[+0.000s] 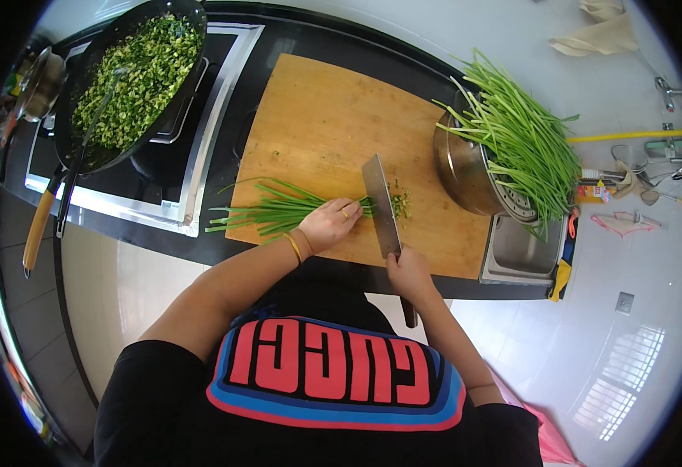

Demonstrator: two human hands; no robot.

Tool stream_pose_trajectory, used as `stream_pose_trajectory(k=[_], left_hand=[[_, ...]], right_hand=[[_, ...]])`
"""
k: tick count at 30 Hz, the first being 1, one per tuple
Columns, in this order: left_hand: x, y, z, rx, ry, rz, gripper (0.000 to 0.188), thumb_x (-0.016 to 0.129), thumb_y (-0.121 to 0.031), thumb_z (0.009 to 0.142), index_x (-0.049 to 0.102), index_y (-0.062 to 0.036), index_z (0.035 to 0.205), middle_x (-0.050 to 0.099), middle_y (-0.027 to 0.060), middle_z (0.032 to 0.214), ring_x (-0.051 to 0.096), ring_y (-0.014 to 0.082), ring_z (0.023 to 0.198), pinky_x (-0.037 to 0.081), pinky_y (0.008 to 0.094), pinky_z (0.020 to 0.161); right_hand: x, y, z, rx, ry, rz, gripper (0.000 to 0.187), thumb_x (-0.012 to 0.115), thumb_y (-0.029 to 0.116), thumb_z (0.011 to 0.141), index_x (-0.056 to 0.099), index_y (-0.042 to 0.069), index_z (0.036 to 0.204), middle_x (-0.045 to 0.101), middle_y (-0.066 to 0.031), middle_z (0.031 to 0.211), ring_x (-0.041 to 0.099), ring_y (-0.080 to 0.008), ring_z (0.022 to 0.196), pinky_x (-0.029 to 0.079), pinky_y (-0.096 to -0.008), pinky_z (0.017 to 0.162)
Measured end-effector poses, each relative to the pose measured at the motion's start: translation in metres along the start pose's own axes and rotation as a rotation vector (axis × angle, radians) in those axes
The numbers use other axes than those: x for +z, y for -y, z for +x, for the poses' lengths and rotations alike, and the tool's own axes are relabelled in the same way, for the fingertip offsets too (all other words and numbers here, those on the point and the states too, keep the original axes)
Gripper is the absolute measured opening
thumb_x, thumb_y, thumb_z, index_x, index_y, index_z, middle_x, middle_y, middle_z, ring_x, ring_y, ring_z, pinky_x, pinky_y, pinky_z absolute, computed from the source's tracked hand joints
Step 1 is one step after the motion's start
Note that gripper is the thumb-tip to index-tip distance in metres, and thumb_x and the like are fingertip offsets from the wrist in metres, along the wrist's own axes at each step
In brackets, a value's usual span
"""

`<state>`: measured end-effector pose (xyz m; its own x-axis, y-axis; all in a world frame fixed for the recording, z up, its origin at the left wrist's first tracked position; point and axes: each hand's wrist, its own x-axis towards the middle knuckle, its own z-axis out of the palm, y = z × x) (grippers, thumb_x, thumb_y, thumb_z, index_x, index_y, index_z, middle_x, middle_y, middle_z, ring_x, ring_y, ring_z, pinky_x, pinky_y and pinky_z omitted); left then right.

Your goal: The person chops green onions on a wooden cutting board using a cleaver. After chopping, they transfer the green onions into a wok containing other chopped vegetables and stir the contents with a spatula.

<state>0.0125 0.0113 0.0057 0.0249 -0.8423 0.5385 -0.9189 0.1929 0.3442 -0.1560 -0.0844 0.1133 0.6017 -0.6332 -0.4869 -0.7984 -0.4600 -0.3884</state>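
A bundle of garlic chives [271,208] lies across the near part of a wooden cutting board [333,117], its loose leaf ends pointing left. My left hand [332,227] is closed over the bundle's right end, fingers curled and pressing it down. Gripped by its handle in my right hand [409,274] is a cleaver [381,202]. Its broad blade stands on edge across the board, just right of my left fingers. Small chopped chive pieces [400,202] lie along the blade's right side. The blade hides where it meets the stalks.
At the board's right stands a steel pot [458,171], a heap of long chives [520,132] over its top. A sink [520,253] lies beyond. On the stove at left, a black wok holds chopped greens [138,86]; its wooden handle [41,222] sticks out toward me.
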Motion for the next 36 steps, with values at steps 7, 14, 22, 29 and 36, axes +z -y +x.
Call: stream_pose_trajectory(k=[7, 14, 22, 29, 36], left_hand=[[0.001, 0.0, 0.002, -0.011, 0.022, -0.033, 0.033, 0.053, -0.01, 0.072, 0.058, 0.0029, 0.102, 0.055, 0.0116, 0.104, 0.054, 0.0254, 0.099, 0.046, 0.0343, 0.085], [-0.001, -0.001, 0.005, -0.033, 0.017, -0.033, 0.033, 0.054, -0.008, 0.072, 0.059, 0.0006, 0.103, 0.056, 0.0107, 0.103, 0.054, 0.026, 0.099, 0.047, 0.0342, 0.084], [-0.002, -0.002, 0.003, -0.047, -0.028, -0.027, 0.029, 0.053, -0.005, 0.071, 0.06, 0.0001, 0.099, 0.057, 0.0104, 0.101, 0.056, 0.0265, 0.094, 0.048, 0.034, 0.081], [-0.001, 0.0, 0.004, -0.03, -0.03, -0.033, 0.025, 0.054, -0.005, 0.071, 0.06, 0.0006, 0.095, 0.057, 0.0102, 0.099, 0.056, 0.0265, 0.093, 0.048, 0.0341, 0.079], [0.006, -0.003, 0.01, -0.096, -0.131, -0.165, 0.014, 0.058, -0.001, 0.07, 0.061, 0.0003, 0.084, 0.058, 0.0089, 0.09, 0.058, 0.0257, 0.084, 0.048, 0.034, 0.074]], right_hand=[[0.024, 0.015, 0.031, 0.044, -0.165, -0.038, 0.031, 0.05, 0.023, 0.084, 0.059, -0.004, 0.074, 0.058, -0.0262, 0.066, 0.058, -0.0423, 0.066, 0.046, -0.0465, 0.059], [0.045, -0.009, 0.036, -0.092, -0.35, 0.081, 0.031, 0.049, 0.022, 0.085, 0.055, -0.004, 0.071, 0.056, -0.024, 0.059, 0.059, -0.0375, 0.056, 0.046, -0.0432, 0.051], [0.042, -0.025, 0.026, 0.052, -0.245, 0.265, 0.025, 0.049, 0.019, 0.084, 0.055, -0.004, 0.077, 0.057, -0.0232, 0.067, 0.056, -0.0358, 0.062, 0.044, -0.0427, 0.057], [0.016, -0.006, -0.008, -0.051, -0.248, 0.197, 0.024, 0.049, 0.018, 0.083, 0.055, -0.006, 0.079, 0.058, -0.0277, 0.073, 0.057, -0.0444, 0.072, 0.045, -0.0479, 0.066], [0.013, -0.004, -0.017, -0.035, -0.152, 0.123, 0.021, 0.049, 0.015, 0.083, 0.054, -0.006, 0.08, 0.057, -0.0284, 0.072, 0.057, -0.0443, 0.071, 0.045, -0.0485, 0.065]])
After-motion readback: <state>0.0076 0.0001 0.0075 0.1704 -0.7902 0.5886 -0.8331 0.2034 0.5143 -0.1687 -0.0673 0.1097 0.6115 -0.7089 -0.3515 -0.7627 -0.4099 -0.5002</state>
